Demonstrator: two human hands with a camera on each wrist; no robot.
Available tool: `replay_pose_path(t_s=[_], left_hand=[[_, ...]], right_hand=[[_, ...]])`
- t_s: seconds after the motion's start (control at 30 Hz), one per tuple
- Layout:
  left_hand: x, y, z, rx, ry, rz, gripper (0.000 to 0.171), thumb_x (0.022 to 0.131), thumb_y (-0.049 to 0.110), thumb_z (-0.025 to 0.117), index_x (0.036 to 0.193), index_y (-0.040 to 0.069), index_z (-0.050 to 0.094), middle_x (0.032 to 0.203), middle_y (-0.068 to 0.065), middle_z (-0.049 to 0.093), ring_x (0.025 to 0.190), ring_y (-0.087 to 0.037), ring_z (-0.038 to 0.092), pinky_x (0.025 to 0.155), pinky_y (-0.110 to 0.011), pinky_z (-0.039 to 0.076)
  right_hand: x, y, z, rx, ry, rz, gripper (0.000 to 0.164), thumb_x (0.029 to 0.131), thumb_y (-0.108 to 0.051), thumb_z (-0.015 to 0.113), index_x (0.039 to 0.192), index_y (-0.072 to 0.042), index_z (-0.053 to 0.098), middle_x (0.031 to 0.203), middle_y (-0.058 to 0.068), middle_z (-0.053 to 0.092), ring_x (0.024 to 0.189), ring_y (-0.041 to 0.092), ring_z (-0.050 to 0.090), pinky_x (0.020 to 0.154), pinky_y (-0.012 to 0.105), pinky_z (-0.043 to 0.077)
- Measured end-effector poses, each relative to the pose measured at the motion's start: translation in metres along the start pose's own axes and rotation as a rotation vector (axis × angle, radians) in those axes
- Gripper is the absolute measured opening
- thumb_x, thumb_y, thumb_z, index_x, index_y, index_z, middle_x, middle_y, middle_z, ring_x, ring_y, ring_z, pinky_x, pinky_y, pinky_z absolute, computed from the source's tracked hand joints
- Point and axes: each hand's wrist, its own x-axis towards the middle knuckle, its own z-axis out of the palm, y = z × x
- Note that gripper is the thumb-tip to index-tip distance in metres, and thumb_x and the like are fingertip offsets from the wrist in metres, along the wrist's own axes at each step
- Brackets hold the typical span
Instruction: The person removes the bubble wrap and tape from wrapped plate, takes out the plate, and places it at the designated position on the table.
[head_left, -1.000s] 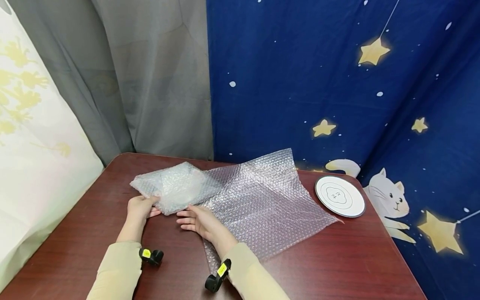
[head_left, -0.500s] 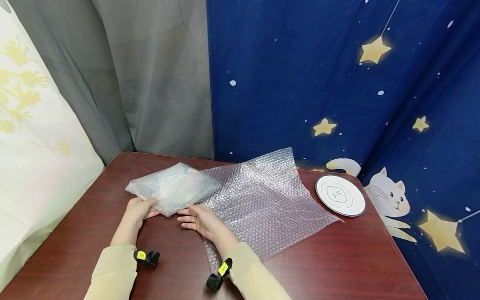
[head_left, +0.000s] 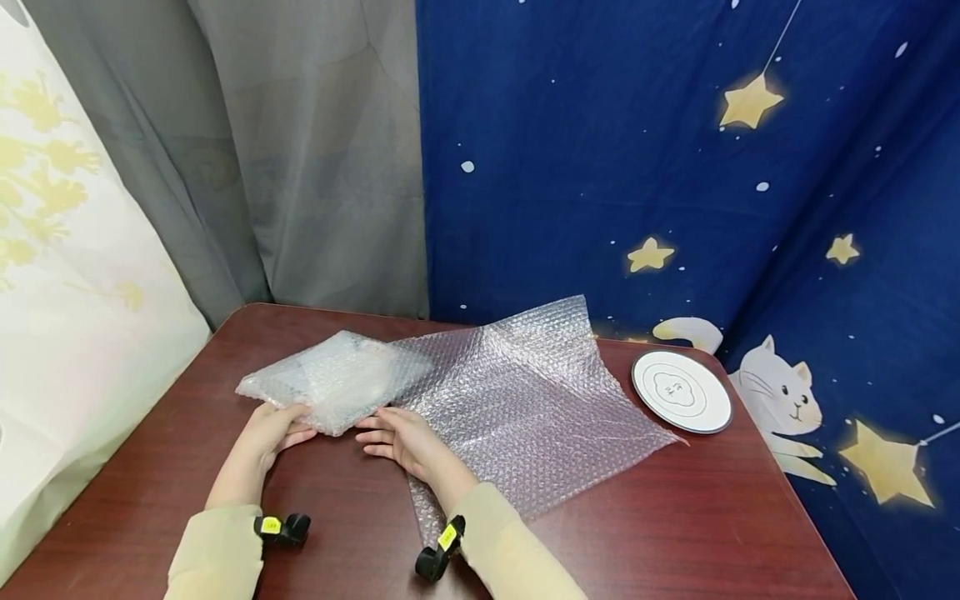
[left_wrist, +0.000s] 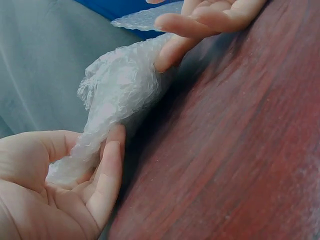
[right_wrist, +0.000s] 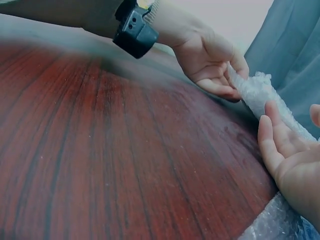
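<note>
A folded bubble wrap bundle [head_left: 337, 375], pale and whitish inside, lies at the left of the table. What it encloses is blurred by the wrap. My left hand [head_left: 272, 432] pinches its near left edge, thumb on one face and fingers on the other, as the left wrist view [left_wrist: 65, 185] shows. At the near right corner, my right hand [head_left: 408, 442] touches the bundle with its fingers fairly straight and spread. A flat bubble wrap sheet [head_left: 517, 408] spreads to the right, overlapped by the bundle's right end and partly covered by my right forearm.
On the back right of the dark red table [head_left: 660, 533] sits a white plate [head_left: 681, 392] with a dark rim. A grey curtain [head_left: 330, 167] and a blue starry curtain [head_left: 570, 167] hang behind. Pale cloth [head_left: 67, 333] borders the left edge.
My left hand has moved left and slightly toward me, taking the bundle's left end with it. My right hand and the sheet stay almost where they were.
</note>
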Motion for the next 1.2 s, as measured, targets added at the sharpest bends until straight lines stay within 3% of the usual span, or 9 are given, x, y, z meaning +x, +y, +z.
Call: replay_pose_path(t_s=[0.23, 0.57, 0.87, 1.2], left_hand=[[-0.01, 0.002, -0.003, -0.016, -0.001, 0.033, 0.026, 0.095, -0.002, 0.049, 0.118, -0.005, 0.037, 0.083, 0.003, 0.061, 0.069, -0.01, 0.066, 0.07, -0.027, 0.055], [-0.023, 0.003, -0.004, 0.021, 0.021, 0.093, 0.032, 0.096, 0.0, 0.051, 0.123, -0.007, 0.035, 0.088, 0.002, 0.059, 0.07, -0.011, 0.066, 0.072, -0.032, 0.056], [-0.032, 0.003, -0.004, 0.003, 0.027, 0.108, 0.028, 0.097, 0.002, 0.052, 0.12, -0.004, 0.036, 0.089, 0.003, 0.059, 0.072, -0.011, 0.066, 0.074, -0.032, 0.055], [-0.039, 0.005, -0.009, -0.021, 0.025, 0.114, 0.028, 0.096, 0.002, 0.054, 0.118, -0.005, 0.037, 0.09, 0.004, 0.059, 0.072, -0.011, 0.067, 0.072, -0.03, 0.055]], right_hand=[[0.0, 0.0, 0.0, -0.046, -0.034, -0.016, 0.016, 0.103, -0.017, 0.043, 0.093, -0.01, 0.054, 0.119, 0.026, 0.061, 0.087, 0.019, 0.066, 0.078, 0.035, 0.054], [-0.002, -0.002, 0.005, -0.109, -0.017, -0.026, 0.014, 0.101, -0.016, 0.047, 0.094, -0.008, 0.055, 0.11, 0.023, 0.065, 0.084, 0.02, 0.067, 0.077, 0.036, 0.054], [-0.003, -0.007, 0.013, -0.085, 0.011, -0.026, 0.014, 0.101, -0.017, 0.049, 0.09, -0.008, 0.053, 0.109, 0.026, 0.064, 0.084, 0.023, 0.067, 0.078, 0.035, 0.054], [-0.001, -0.011, 0.017, -0.071, 0.013, -0.019, 0.012, 0.101, -0.015, 0.046, 0.09, -0.01, 0.048, 0.088, 0.01, 0.066, 0.069, 0.016, 0.064, 0.068, 0.029, 0.053]])
